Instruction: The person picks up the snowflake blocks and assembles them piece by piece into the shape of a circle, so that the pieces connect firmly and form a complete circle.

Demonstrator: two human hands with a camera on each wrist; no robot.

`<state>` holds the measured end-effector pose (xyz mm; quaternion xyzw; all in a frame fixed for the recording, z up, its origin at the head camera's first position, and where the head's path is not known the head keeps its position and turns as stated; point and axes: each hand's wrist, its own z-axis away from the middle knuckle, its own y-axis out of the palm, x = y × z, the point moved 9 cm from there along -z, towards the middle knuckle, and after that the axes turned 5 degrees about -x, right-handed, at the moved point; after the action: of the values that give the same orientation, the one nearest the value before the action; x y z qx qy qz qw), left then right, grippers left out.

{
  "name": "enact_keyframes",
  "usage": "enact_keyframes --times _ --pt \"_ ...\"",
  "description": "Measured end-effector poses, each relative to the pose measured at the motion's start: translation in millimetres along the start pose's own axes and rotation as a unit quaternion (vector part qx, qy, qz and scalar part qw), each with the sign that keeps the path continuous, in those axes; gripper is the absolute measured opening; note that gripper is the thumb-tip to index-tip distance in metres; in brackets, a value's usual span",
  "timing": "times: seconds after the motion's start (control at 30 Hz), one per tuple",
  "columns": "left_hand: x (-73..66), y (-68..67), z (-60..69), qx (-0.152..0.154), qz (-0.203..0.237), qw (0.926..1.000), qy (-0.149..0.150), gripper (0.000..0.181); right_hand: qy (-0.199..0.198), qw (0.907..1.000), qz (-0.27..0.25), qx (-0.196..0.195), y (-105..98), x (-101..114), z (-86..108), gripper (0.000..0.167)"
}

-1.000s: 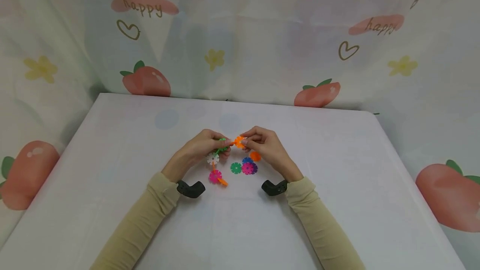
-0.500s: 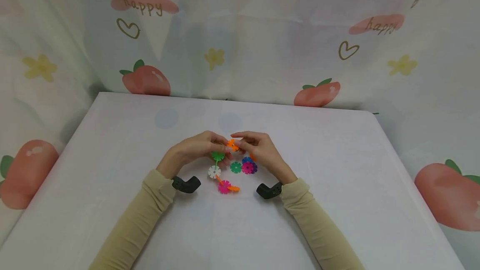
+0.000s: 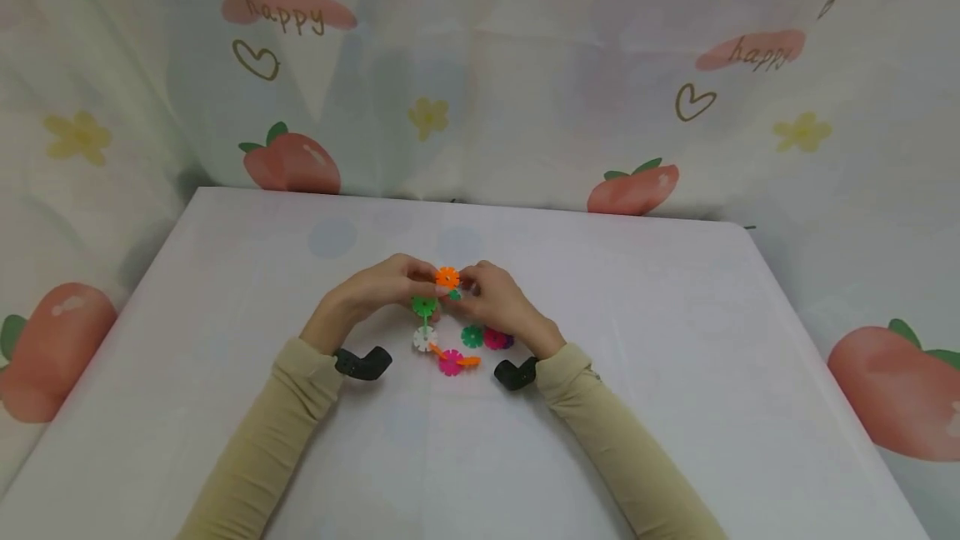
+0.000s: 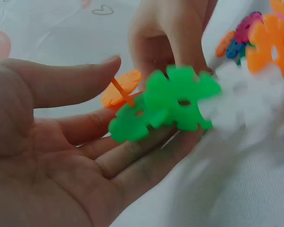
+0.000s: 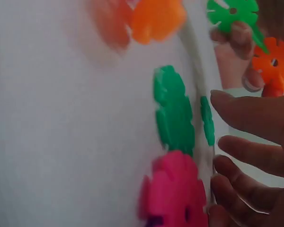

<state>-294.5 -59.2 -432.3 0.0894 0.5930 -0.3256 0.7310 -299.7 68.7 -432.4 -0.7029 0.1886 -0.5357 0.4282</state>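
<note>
My left hand (image 3: pixel 378 286) pinches an orange flower-shaped disc (image 3: pixel 447 277) at the top of a chain. Below it hang a bright green disc (image 3: pixel 423 305), a white disc (image 3: pixel 425 339), a pink disc (image 3: pixel 451 362) and an orange end disc (image 3: pixel 469 362). In the left wrist view the left thumb presses the orange piece (image 4: pixel 122 89) above the green discs (image 4: pixel 183 101). Close by on the right, my right hand (image 3: pixel 498 298) holds a darker green disc (image 3: pixel 455 295) at its fingertips, seen edge-on in the right wrist view as a thin green disc (image 5: pixel 207 120).
On the white table (image 3: pixel 600 290), a loose green disc (image 3: pixel 472 336) lies beside a pink disc (image 3: pixel 495 338) and a purple disc (image 3: pixel 509 341), partly under the right hand. Black wrist cameras (image 3: pixel 364 363) stick out inward from both cuffs. A patterned cloth (image 3: pixel 525 107) hangs behind.
Both hands have shifted left. The right hand's fingers have come off the orange disc and now hold a darker green one. The chain's lower end has swung right, and its orange top disc has moved left.
</note>
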Motion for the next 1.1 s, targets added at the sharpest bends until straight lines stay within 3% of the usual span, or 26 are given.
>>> enact_keyframes --times 0.1,0.3,0.57,0.7,0.9,1.1 --pt "-0.6 0.6 -0.4 -0.005 0.008 0.9999 0.009 0.033 0.010 0.9997 0.022 -0.001 4 4 -3.1 0.028" --pt "-1.7 7.0 -2.6 -0.009 0.021 0.9995 0.021 0.035 0.035 0.9990 -0.024 -0.016 0 -4 6.2 0.025" --pt "-2.2 14.3 -5.5 -0.004 0.045 0.9986 0.029 0.036 0.040 0.9919 -0.088 -0.083 -33 -21 16.9 0.018" --pt "0.0 15.3 -5.4 -0.004 0.049 0.9986 0.020 0.038 0.035 0.9878 -0.116 -0.097 -45 -23 18.2 0.017" --pt "-1.2 14.8 -4.3 0.003 0.054 0.9983 0.023 0.039 0.029 0.9867 -0.134 -0.086 -49 -25 18.6 0.014" --pt "-2.5 17.4 -6.6 0.019 0.059 0.9976 0.032 0.040 -0.014 0.9867 -0.123 -0.106 -57 -20 19.5 0.012"
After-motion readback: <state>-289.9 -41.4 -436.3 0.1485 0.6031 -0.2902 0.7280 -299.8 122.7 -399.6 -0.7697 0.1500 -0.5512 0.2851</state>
